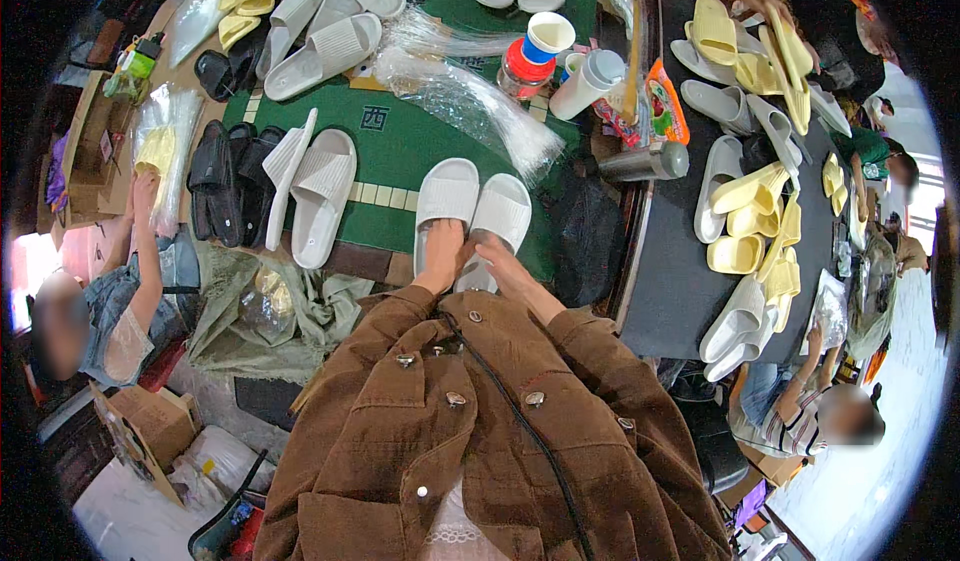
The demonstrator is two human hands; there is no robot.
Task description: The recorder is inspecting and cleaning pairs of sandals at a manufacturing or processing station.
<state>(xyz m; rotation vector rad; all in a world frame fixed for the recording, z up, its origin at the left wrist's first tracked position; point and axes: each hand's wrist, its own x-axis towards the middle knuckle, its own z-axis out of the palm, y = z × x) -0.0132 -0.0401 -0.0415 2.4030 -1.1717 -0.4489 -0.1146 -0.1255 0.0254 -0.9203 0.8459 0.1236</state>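
You are pressing your left hand (pixel 443 251) and right hand (pixel 497 258), fingers closed, on the pale slippers (pixel 470 211); they seem light and soft, easiest gripped at the heels under your fingertips.

Green table (pixel 400 141) centre: pair of white slippers (pixel 472 211) at near edge, more white slippers (pixel 320 196) and black slippers (pixel 222 179) left, clear plastic bags (pixel 470 101) and cups (pixel 548 41) far. Dark table (pixel 670 271) right: yellow slippers (pixel 755 221) and white ones piled on it.
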